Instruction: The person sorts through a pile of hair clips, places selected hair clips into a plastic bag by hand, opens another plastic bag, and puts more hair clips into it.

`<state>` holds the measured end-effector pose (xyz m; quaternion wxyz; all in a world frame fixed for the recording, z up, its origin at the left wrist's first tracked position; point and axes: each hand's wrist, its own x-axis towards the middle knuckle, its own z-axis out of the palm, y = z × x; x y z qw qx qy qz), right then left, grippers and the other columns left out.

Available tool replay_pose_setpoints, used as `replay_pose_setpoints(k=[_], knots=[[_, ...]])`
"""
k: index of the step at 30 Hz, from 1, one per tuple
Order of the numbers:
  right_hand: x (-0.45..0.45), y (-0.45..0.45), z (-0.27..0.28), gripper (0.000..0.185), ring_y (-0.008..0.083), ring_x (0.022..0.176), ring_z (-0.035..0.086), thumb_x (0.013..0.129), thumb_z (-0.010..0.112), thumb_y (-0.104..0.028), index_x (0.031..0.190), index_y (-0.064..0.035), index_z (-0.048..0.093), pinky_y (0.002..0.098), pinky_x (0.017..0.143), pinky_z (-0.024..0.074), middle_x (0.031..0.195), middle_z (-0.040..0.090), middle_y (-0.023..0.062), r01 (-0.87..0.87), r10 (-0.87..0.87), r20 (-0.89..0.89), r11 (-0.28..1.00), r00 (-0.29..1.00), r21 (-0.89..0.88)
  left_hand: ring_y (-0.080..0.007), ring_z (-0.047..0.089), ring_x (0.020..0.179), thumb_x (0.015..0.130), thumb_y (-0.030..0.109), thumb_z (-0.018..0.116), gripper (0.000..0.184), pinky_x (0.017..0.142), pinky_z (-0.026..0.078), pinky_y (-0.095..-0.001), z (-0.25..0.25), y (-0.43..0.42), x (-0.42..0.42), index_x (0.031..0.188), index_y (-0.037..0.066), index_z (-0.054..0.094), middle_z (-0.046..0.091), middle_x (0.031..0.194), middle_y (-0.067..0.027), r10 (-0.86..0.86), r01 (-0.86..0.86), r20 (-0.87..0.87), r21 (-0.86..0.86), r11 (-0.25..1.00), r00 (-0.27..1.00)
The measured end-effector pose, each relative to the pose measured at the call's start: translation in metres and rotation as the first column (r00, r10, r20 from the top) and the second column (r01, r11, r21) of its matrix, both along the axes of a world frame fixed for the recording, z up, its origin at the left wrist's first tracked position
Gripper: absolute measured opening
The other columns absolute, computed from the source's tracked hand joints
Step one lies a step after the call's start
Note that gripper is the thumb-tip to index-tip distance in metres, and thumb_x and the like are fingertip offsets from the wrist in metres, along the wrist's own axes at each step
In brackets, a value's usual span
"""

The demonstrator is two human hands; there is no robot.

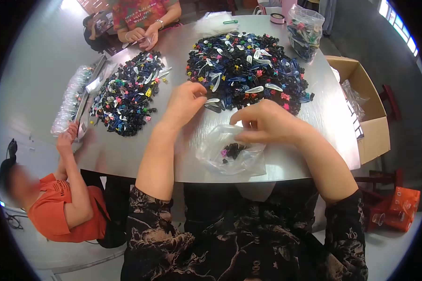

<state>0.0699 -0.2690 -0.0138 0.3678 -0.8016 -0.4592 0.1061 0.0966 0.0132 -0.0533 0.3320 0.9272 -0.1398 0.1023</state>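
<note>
"One clear plastic bag [211,157], lying how?"

"Counter's [187,164] near side, long axis roughly left-right, mouth up."

"Grips?"

"Left grip [205,95] half-curled by hair clips [213,104], right grip [233,127] bent over the bag; holding anything, I can't tell."

"Room?"

"Cardboard box [375,136] right."

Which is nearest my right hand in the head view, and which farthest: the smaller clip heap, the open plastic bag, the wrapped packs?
From the right hand:
1. Open plastic bag, just below the fingers
2. Smaller clip heap, across on the left
3. Wrapped packs, farther left, past the heap
</note>
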Motion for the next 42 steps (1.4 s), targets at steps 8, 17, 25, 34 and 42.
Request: replay_pose_setpoints(k=[8, 17, 25, 34, 42], knots=[[-0.004, 0.007, -0.003, 0.028, 0.0159, 0.076, 0.063, 0.082, 0.079, -0.018, 0.104, -0.0031, 0.071, 0.0298, 0.065, 0.0489, 0.084, 0.067, 0.0065, 0.014, 0.007, -0.086, 0.971, 0.996, 0.240, -0.0133, 0.059, 0.070, 0.080, 0.009, 0.072, 0.018, 0.066, 0.049, -0.0287, 0.005, -0.005, -0.004, 0.095, -0.002, 0.069, 0.067, 0.080, -0.0055, 0.032, -0.031, -0.057, 0.016, 0.999, 0.998], [0.007, 0.005, -0.012, 0.017, 0.0138, 0.076, 0.062, 0.090, 0.072, -0.015, 0.097, 0.0001, 0.072, 0.0283, 0.067, 0.0491, 0.085, 0.068, 0.0075, 0.233, -0.212, -0.099, 0.916, 0.972, 0.327, -0.0062, 0.059, 0.077, 0.084, 0.001, 0.069, 0.010, 0.070, 0.047, -0.0224, 0.043, -0.005, -0.019, 0.093, 0.000, 0.067, 0.066, 0.084, 0.0017, -0.026, 0.002, -0.077, -0.292, 0.956, 0.997], [0.015, 0.002, -0.013, 0.018, 0.0086, 0.069, 0.057, 0.093, 0.071, -0.017, 0.097, 0.0002, 0.072, 0.0266, 0.063, 0.0470, 0.077, 0.066, 0.0063, 0.374, -0.335, -0.178, 0.883, 0.925, 0.284, -0.0080, 0.061, 0.083, 0.082, 0.000, 0.072, 0.011, 0.073, 0.048, -0.0241, 0.083, -0.021, -0.052, 0.093, -0.002, 0.069, 0.066, 0.089, -0.0022, -0.684, 0.588, -0.122, -0.419, 0.692, 0.719], [0.026, 0.003, -0.031, 0.016, 0.0277, 0.088, 0.063, 0.084, 0.072, -0.010, 0.099, -0.0038, 0.071, 0.0370, 0.077, 0.0522, 0.095, 0.066, 0.0090, 0.257, -0.363, 0.474, 0.927, 0.802, 0.274, -0.0221, 0.061, 0.087, 0.082, 0.005, 0.066, 0.034, 0.080, 0.050, -0.0333, 0.003, -0.017, -0.010, 0.115, 0.002, 0.065, 0.058, 0.102, -0.0100, -0.190, 0.185, 0.068, 0.083, 0.979, 0.979], [0.029, 0.001, -0.035, 0.018, 0.0304, 0.092, 0.061, 0.081, 0.071, -0.008, 0.099, -0.0046, 0.070, 0.0403, 0.082, 0.0512, 0.096, 0.065, 0.0095, 0.249, -0.330, 0.478, 0.942, 0.814, 0.226, -0.0123, 0.058, 0.085, 0.084, -0.002, 0.062, 0.025, 0.076, 0.048, -0.0263, 0.014, -0.015, -0.005, 0.109, 0.000, 0.068, 0.060, 0.099, -0.0052, -0.103, 0.114, 0.076, -0.160, 0.980, 0.992]])
